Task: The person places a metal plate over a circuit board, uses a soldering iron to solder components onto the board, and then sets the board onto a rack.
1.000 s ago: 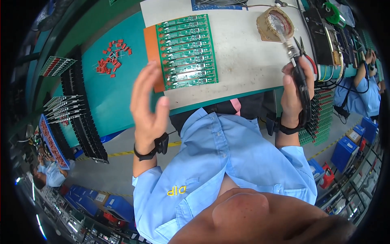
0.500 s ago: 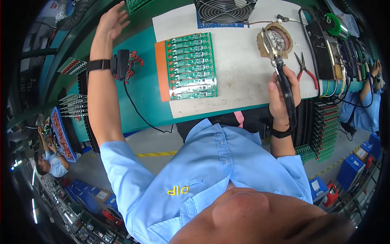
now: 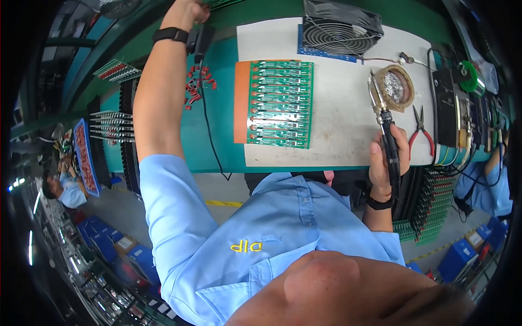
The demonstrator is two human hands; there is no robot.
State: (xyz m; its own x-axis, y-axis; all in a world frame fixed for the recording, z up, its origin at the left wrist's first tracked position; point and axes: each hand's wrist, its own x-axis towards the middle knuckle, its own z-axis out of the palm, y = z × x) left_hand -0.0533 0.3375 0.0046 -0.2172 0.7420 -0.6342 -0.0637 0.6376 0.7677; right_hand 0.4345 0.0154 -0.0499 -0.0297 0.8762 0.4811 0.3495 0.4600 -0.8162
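Observation:
My right hand [image 3: 385,160] is wrapped round the black handle of a soldering iron [image 3: 387,130]. Its metal tip points away from me, just left of a round brown-rimmed dish [image 3: 402,102] holding silvery bits. My left hand [image 3: 190,12] reaches to the far left, its fingers curled and partly cut off by the upper edge, close to green boards [image 3: 228,3]; what it grips is hidden. Between the hands, a panel of green circuit boards [image 3: 281,103] with an orange strip [image 3: 241,103] along its left side lies on the white sheet [image 3: 342,130].
A black fan [image 3: 342,33] stands at the back. Red-handled pliers [image 3: 420,133] lie right of the iron. Small red parts [image 3: 197,87] are scattered on the green mat [image 3: 217,125], crossed by a black cable. Racks of boards [image 3: 432,201] stand lower right. Co-workers sit at both sides.
My left hand has gone from spread fingers to curled ones, moving farther away and rightward near the green boards. The view has shifted; the iron stays in my right hand beside the dish.

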